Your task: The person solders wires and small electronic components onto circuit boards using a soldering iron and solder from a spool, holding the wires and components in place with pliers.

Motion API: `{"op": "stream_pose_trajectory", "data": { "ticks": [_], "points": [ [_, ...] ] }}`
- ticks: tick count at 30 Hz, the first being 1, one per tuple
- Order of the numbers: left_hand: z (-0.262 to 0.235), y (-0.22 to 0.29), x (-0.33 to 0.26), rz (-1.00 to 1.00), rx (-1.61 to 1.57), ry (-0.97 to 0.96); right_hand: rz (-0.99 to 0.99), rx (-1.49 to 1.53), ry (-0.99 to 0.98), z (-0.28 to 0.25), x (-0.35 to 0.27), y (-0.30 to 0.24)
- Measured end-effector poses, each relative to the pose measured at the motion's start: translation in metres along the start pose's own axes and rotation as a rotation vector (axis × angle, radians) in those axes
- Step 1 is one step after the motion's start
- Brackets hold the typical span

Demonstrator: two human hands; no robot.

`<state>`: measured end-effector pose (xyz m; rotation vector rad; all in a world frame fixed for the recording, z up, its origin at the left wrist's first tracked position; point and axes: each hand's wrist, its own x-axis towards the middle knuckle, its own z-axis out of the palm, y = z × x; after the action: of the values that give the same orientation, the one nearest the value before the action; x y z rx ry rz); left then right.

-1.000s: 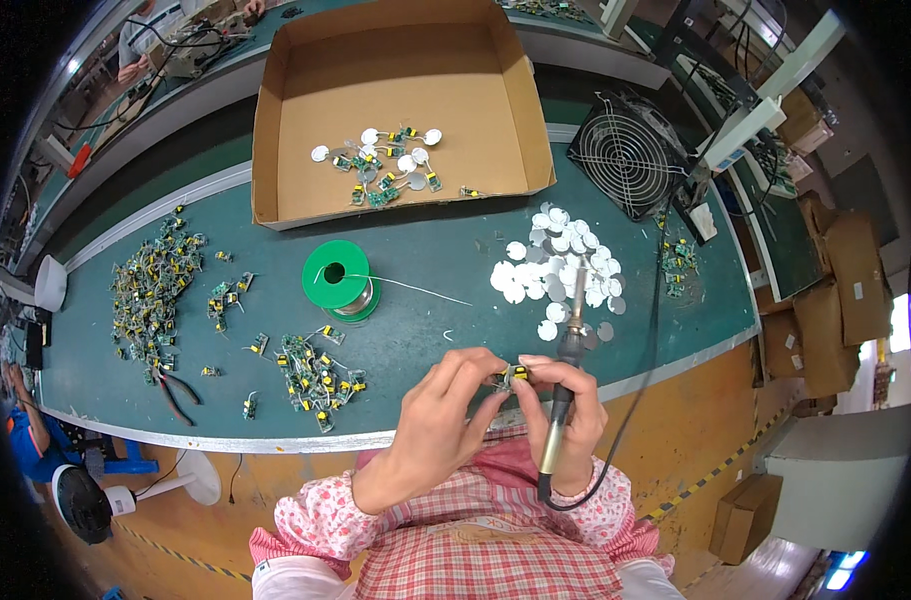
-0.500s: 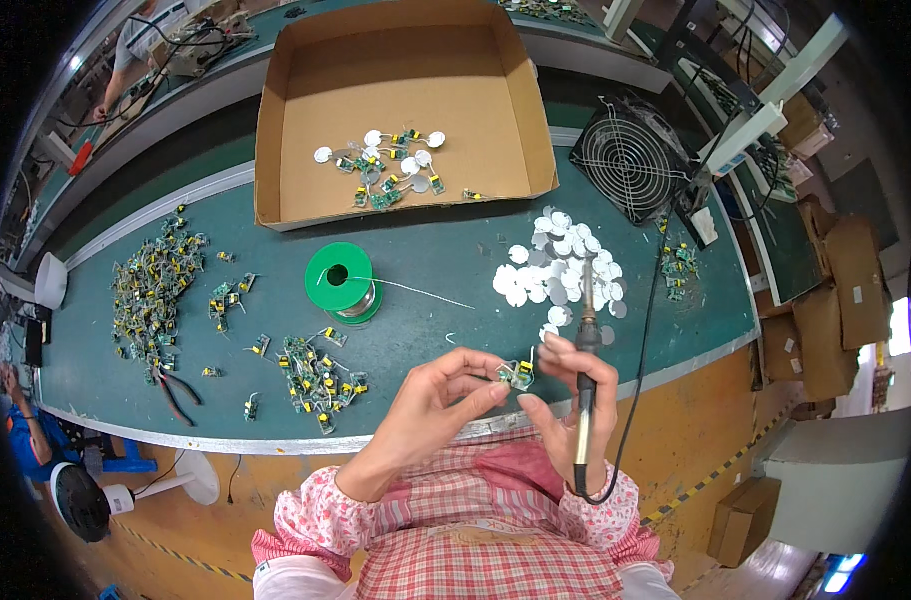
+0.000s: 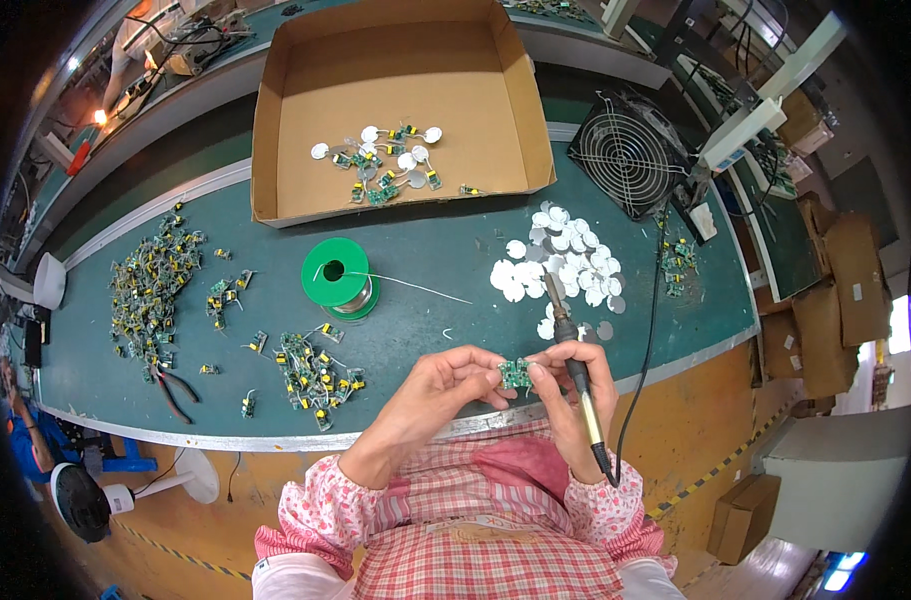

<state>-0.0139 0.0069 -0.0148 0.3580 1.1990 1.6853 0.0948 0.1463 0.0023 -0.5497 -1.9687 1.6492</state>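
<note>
A small green circuit board is held up near the table's front edge, its flat green face in view. My left hand pinches its left end. The fingertips of my right hand grip the other end. That same hand also holds a soldering iron, which lies slanted across it, tip up and to the left toward the round white discs. Left of my hands are a green spool of solder wire, its loose wire reaching right, and a small heap of circuit boards with yellow parts.
A cardboard box with several disc-wired boards stands at the back. A black fan is at the back right, near more boards. At left lie a big board pile and pliers. The iron's cord runs along the right.
The circuit board has been turned so its flat green face shows. My right hand has closed in on it, and the soldering iron's tip has swung left.
</note>
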Motion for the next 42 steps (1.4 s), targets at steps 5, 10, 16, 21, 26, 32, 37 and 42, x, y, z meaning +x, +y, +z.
{"op": "stream_pose_trajectory", "data": {
  "ticks": [5, 10, 16, 21, 26, 32, 37, 42],
  "points": [
    [0.004, -0.002, 0.002, 0.053, -0.099, 0.150, -0.314, -0.321, 0.106, -0.007, -0.002, -0.009],
    [-0.001, -0.007, 0.005, 0.142, -0.078, 0.213, -0.713, -0.325, -0.012, -0.033, -0.013, -0.016],
    [0.004, -0.005, 0.005, 0.156, -0.073, 0.229, -0.715, -0.271, -0.058, -0.028, -0.013, -0.008],
    [0.003, -0.007, 0.004, 0.176, -0.071, 0.224, -0.676, -0.302, -0.086, -0.027, -0.012, -0.009],
    [0.003, -0.008, 0.003, 0.140, -0.122, 0.227, -0.691, -0.280, -0.051, -0.023, -0.013, -0.006],
    [0.005, -0.002, -0.001, 0.150, -0.093, 0.210, -0.620, -0.375, -0.036, -0.021, -0.014, -0.006],
    [0.001, 0.005, -0.009, 0.243, 0.274, 0.422, -0.737, -0.330, 0.090, -0.028, -0.014, -0.001],
    [-0.013, 0.019, -0.023, 0.472, 1.563, 0.736, -0.526, -0.502, 0.062, -0.025, -0.010, -0.004]
  ]
}}
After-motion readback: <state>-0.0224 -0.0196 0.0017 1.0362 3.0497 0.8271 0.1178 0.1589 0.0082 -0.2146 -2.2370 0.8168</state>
